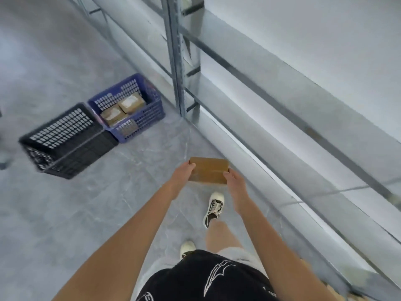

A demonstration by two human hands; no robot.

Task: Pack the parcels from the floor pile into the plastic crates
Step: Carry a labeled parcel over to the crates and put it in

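Observation:
A brown cardboard parcel is carried in front of me above the floor. My left hand grips its left end and my right hand grips its right end. Ahead to the left stand two plastic crates side by side. The blue crate holds two brown parcels with white labels. The black crate to its left shows nothing inside. The floor pile is out of view.
A tall grey metal shelving rack runs along the right side, its post standing just right of the blue crate. Grey tiled floor spreads to the left. My two feet in sneakers are below the parcel.

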